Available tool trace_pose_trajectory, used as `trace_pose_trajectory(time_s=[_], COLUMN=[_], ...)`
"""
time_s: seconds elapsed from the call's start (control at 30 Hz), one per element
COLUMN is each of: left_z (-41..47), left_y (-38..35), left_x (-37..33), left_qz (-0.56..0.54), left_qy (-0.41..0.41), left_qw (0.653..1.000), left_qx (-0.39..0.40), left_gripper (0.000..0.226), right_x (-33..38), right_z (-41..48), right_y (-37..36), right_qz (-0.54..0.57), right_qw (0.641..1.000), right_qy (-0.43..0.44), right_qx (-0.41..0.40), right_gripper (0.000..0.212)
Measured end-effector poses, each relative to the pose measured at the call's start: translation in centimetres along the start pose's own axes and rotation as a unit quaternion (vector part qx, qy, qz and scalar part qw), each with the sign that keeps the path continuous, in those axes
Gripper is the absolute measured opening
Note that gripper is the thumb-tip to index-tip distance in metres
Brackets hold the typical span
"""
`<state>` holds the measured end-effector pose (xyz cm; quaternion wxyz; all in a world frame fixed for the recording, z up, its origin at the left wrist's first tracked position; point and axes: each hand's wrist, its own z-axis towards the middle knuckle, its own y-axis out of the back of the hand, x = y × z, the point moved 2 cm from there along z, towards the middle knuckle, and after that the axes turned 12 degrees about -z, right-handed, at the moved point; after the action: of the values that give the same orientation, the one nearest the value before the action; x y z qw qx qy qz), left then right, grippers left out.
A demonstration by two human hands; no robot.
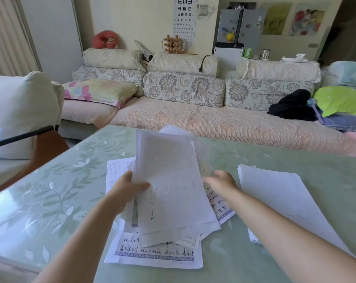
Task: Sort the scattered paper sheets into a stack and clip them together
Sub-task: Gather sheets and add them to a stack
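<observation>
Two hands: left hand (129,187), right hand (222,180). Three paper lots: sheaf (169,180), pile (158,254), stack (275,190).

A long floral sofa (193,111) lines the cream wall (132,21) under an eye chart (184,19), with seemingly daylight at a left curtain (7,33)

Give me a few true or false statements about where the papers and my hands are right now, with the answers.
1. The left hand grips a raised bundle of sheets. True.
2. The right hand holds a clip. False: it holds nothing, it reaches toward the bundle, and no clip is in view.
3. A separate white stack lies on the table, to the right of the right arm. True.
4. The table is bare dark wood. False: it is pale green with a leaf pattern.
5. Handwritten sheets lie under the bundle. True.
</observation>
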<state>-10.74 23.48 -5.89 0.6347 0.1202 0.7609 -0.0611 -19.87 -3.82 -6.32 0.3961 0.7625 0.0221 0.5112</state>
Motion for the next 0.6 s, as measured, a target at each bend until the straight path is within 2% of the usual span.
trace_pose_trajectory(time_s=[0.1, 0.17, 0.27, 0.37, 0.47, 0.6], left_z=[0.1, 0.0, 0.0, 0.7, 1.7, 2.1], left_y=[0.2, -0.5, -1.1, -0.6, 0.4, 1.0], left_x=[0.7, 1.0, 1.2, 1.2, 1.6, 2.2], left_qz=[-0.083, -0.138, -0.187, -0.272, -0.234, -0.138], left_qy=[0.013, 0.033, 0.061, 0.082, 0.074, 0.055], left_qw=[0.996, 0.989, 0.979, 0.959, 0.969, 0.989], left_qx=[0.019, 0.039, 0.042, 0.021, -0.033, 0.0], left_gripper=[0.032, 0.036, 0.036, 0.032, 0.028, 0.015], right_x=[0.5, 0.8, 0.9, 0.2, -0.4, -1.6], right_z=[1.3, 1.8, 2.0, 2.3, 2.2, 3.1], right_y=[0.4, 0.0, -0.8, -1.2, -0.6, -0.2], right_qz=[0.1, 0.128, 0.063, 0.048, 0.069, 0.075], right_qw=[0.993, 0.988, 0.992, 0.991, 0.991, 0.995], right_qy=[0.022, 0.019, 0.02, 0.036, 0.03, -0.018], right_qx=[0.052, 0.09, 0.103, 0.116, 0.113, 0.069], right_gripper=[0.034, 0.04, 0.046, 0.047, 0.031, 0.034])
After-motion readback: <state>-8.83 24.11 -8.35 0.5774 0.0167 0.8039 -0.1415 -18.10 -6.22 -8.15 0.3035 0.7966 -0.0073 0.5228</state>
